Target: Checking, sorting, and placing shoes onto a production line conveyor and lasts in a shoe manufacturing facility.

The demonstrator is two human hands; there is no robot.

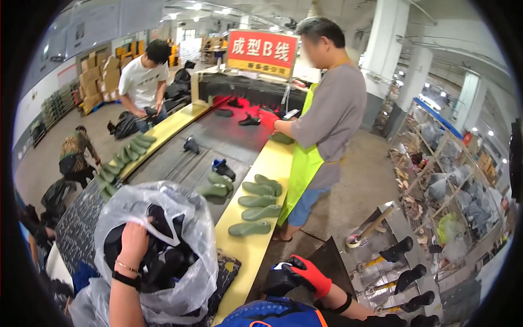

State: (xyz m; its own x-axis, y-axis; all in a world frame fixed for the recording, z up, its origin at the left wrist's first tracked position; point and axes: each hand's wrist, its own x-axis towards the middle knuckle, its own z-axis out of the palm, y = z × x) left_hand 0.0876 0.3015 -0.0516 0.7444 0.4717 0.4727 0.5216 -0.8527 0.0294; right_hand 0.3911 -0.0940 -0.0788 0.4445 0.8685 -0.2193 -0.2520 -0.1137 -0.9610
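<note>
My bare left hand (pixel 135 240) is closed at the mouth of a clear plastic bag (pixel 196 218), on a strip of its plastic. Dark shoe uppers (pixel 174 261) fill the bag, which stands at the near end of the line. Low on the right, my right hand (pixel 311 275), in a red and black glove, grips a black shoe upper (pixel 277 280) close to my body. Part of that upper is hidden by the glove. Several green shoe lasts (pixel 249 229) lie in a row on the yellow ledge (pixel 245 261) ahead of the right hand.
Across the dark work surface (pixel 180 163), another row of lasts (pixel 122 158) lines the far ledge. A person in a lime apron (pixel 305 158) works at the red-lit opening; another in white (pixel 144 82) stands opposite. Shoes hang on a metal rack (pixel 376 234) to my right.
</note>
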